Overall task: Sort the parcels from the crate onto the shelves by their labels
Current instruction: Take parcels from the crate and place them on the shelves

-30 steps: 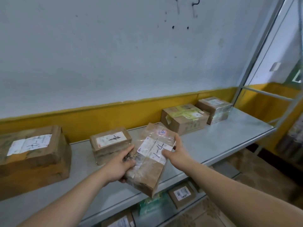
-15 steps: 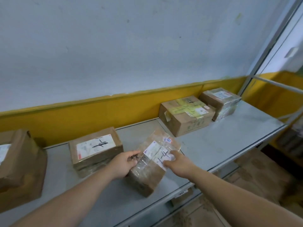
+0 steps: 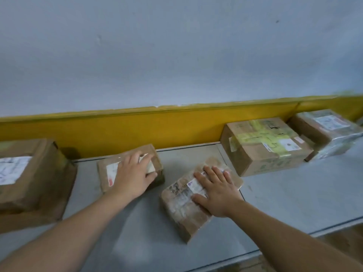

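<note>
Shelf (image 3: 294, 203) against wall (image 3: 176, 55) — left hand (image 3: 133, 177) flat on box (image 3: 102, 170), right hand (image 3: 218, 195) flat on parcel (image 3: 182, 211)

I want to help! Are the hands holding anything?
Nothing gripped. Left hand lies flat atop the small brown cardboard box; right hand presses atop the tape-wrapped brown parcel.

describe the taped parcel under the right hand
The taped parcel is a flattish brown cardboard box wrapped in clear tape, with white labels on top. It lies flat on the grey shelf, turned diagonally. The right hand rests flat on it, fingers spread, covering part of the labels.
</note>
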Action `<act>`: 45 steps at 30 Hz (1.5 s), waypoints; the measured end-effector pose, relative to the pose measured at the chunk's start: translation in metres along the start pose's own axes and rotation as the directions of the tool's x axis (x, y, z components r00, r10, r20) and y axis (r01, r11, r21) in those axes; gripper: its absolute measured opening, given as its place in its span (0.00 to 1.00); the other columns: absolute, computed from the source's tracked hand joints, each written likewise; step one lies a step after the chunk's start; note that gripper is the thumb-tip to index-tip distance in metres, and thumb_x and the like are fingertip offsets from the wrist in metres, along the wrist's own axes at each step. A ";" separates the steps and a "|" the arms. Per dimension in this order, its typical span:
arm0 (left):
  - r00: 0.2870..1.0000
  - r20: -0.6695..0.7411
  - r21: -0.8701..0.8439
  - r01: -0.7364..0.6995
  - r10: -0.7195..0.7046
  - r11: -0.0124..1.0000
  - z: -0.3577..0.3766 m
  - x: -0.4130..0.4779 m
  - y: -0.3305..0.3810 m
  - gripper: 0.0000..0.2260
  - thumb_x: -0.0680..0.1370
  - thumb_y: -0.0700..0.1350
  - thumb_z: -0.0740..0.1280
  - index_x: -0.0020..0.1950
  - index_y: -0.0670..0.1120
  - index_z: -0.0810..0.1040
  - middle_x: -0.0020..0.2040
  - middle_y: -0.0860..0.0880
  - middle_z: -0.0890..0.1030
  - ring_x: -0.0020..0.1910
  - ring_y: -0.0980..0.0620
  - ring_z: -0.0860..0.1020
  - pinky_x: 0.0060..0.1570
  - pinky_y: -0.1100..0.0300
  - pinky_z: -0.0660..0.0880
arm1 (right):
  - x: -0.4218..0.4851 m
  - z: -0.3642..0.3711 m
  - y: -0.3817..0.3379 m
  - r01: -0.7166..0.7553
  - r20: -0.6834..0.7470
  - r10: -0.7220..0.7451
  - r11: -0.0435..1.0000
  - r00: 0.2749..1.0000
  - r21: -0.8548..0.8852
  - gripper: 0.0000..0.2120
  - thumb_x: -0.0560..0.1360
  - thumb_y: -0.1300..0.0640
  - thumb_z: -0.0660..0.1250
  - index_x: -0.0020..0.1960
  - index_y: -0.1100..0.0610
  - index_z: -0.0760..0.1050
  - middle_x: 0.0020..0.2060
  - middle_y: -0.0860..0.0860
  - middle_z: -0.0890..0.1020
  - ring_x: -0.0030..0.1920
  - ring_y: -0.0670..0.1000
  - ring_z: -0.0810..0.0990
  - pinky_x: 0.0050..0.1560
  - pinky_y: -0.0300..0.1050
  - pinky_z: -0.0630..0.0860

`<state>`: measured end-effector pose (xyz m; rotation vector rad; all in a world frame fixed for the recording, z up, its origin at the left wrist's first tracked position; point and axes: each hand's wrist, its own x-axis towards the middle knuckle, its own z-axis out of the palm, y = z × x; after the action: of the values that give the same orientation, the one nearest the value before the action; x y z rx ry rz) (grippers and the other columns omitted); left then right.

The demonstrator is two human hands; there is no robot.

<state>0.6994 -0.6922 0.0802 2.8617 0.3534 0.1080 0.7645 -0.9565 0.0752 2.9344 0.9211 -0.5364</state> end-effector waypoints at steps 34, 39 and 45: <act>0.904 0.298 0.207 0.252 -0.306 0.945 -0.008 0.011 -0.048 0.36 0.73 0.75 0.47 0.77 0.65 0.41 0.79 0.55 0.36 0.77 0.43 0.36 0.71 0.32 0.41 | 0.081 -0.016 -0.044 -0.153 -0.049 0.157 0.986 0.986 0.070 0.36 0.77 0.29 0.43 0.80 0.41 0.41 0.80 0.51 0.39 0.79 0.58 0.36 0.73 0.69 0.36; 0.913 0.293 0.210 0.229 -0.284 0.951 -0.007 0.011 -0.055 0.36 0.72 0.76 0.45 0.77 0.64 0.41 0.79 0.55 0.36 0.77 0.44 0.35 0.71 0.31 0.42 | 0.089 -0.020 -0.043 -0.170 -0.069 0.176 0.982 0.982 0.082 0.36 0.76 0.29 0.44 0.80 0.41 0.43 0.80 0.50 0.41 0.79 0.58 0.37 0.74 0.68 0.37; 0.921 0.283 0.221 0.209 -0.268 0.953 -0.008 0.011 -0.062 0.37 0.72 0.76 0.44 0.77 0.64 0.41 0.79 0.55 0.36 0.77 0.44 0.36 0.71 0.32 0.41 | 0.091 -0.020 -0.042 -0.181 -0.076 0.186 0.982 0.980 0.060 0.35 0.77 0.29 0.43 0.80 0.40 0.42 0.80 0.51 0.41 0.79 0.58 0.38 0.75 0.68 0.38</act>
<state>0.6953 -0.6298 0.0721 2.9207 0.6742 -0.4391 0.8173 -0.8693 0.0671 3.0667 0.6408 -0.4411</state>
